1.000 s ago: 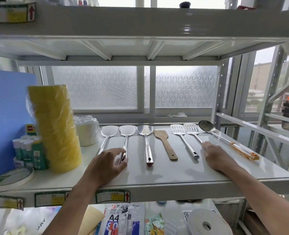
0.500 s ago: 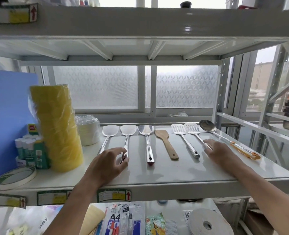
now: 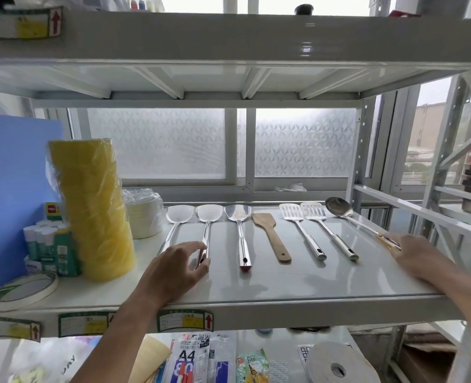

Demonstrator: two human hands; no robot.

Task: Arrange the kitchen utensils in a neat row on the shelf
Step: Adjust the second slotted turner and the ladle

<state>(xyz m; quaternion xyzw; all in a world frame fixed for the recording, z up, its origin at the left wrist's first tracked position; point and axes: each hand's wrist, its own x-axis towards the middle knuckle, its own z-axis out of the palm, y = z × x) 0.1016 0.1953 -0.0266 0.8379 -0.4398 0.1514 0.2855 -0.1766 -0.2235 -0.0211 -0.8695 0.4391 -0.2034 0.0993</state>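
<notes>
Your right hand (image 3: 414, 258) has left the second slotted turner (image 3: 328, 230) and moved out to three o'clock, onto the orange-tipped handle of the ladle (image 3: 361, 222) — whether those fingers have closed on it yet you cannot tell, since the hand is blurred. That ladle is the one piece lying at a slant, so squaring it looks like the last correction; the rest of the row already runs parallel along the shelf (image 3: 284, 288).

Your left hand (image 3: 173, 269) stays at seven o'clock, thumb and fingertips pinched lightly on the handle of the second solid turner (image 3: 206, 230), just beside the first turner (image 3: 173, 230).

The red-tipped turner (image 3: 241, 236), wooden spatula (image 3: 271, 239) and first slotted turner (image 3: 302, 230) lie between your hands. At nine o'clock the yellow tape stack (image 3: 90, 208) and wrapped plates (image 3: 143, 214) crowd the left end — little room there.
</notes>
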